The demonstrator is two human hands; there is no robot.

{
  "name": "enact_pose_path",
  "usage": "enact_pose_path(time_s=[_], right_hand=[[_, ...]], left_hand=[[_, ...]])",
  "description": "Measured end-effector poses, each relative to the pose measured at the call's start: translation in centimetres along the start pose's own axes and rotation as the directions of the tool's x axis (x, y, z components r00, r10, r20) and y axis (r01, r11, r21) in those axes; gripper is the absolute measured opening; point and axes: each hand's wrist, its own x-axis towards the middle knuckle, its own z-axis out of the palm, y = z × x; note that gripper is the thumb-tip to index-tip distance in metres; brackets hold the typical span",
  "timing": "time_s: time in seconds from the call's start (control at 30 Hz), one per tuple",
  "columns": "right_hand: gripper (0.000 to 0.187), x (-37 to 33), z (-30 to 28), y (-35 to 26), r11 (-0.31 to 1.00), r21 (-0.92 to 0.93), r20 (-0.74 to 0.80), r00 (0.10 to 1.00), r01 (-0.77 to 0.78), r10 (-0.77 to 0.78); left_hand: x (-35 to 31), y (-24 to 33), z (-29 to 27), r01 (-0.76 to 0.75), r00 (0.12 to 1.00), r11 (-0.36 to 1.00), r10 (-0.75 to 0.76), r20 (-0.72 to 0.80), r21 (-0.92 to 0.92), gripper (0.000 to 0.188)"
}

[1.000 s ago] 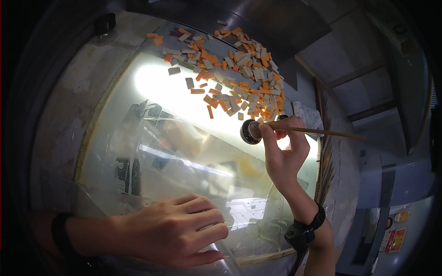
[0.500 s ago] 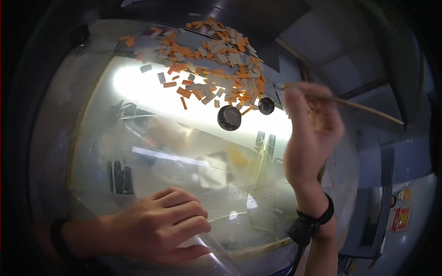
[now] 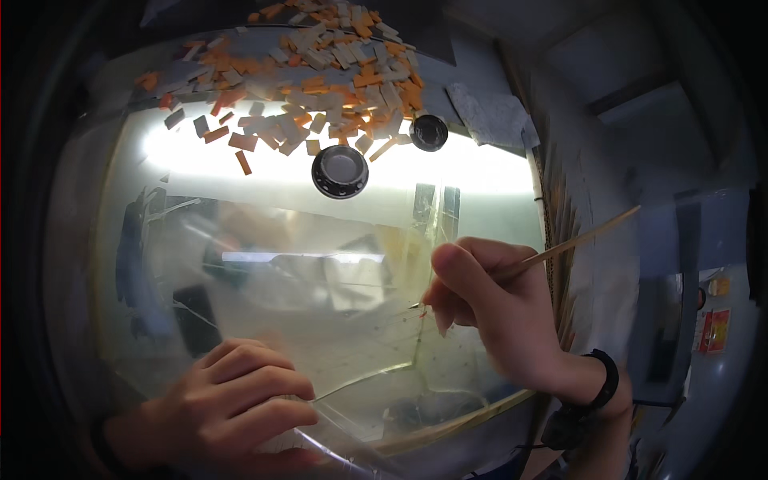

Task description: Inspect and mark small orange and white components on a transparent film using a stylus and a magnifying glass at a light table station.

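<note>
My right hand [image 3: 504, 308] pinches a thin tool with a slim wooden handle [image 3: 580, 240]; its fine pointed tip shows just past my fingertips. I cannot tell whether that tip is a brush or a point. The tip is close to the glossy glass-like surface [image 3: 304, 320], lit from a bright band at its far side; contact is unclear. At the lower left, my left hand [image 3: 240, 400] is palm down at the near part of this surface, fingers loosely bent and apart, holding nothing I can see. A transparent edge [image 3: 328, 450] shines beside its thumb.
Many small orange and whitish rectangular chips [image 3: 344, 72] lie scattered along the far side. Two small round dark dishes stand by them, a larger one [image 3: 340, 171] and a smaller one [image 3: 428, 133]. A crumpled pale cloth or tissue [image 3: 488, 112] lies to their right.
My right hand has come from the far side, near the small dish, back toward me over the glass, bringing the thin tool. The pale crumpled piece is now uncovered. The view has shifted.
</note>
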Motion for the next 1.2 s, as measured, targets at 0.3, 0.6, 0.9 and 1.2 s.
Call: enact_pose_path(time_s=[0.3,0.6,0.9,1.2], right_hand=[[0.025,1.0,-0.3,2.9,0.975,0.019,0.004,0.975,0.223,-0.223],[0.014,0.9,-1.7,3.1,0.931,-0.080,0.235,0.915,0.356,-0.329],[0.022,0.8,0.0,5.2,0.905,0.032,0.031,0.904,0.425,-0.426],[0.031,0.0,-0.1,4.9,0.889,-0.119,-0.045,0.893,0.441,-0.449]], left_hand=[[-0.5,1.1,-0.4,0.095,0.995,0.996,-0.095,-0.008,0.003,0.023],[-1.6,1.4,0.1,0.183,0.982,0.983,-0.182,-0.052,0.022,0.033],[-1.7,0.8,0.5,0.162,0.982,0.986,-0.165,-0.088,-0.034,0.036],[-1.6,0.8,-0.5,0.182,0.982,0.983,-0.182,0.048,-0.008,0.038]])
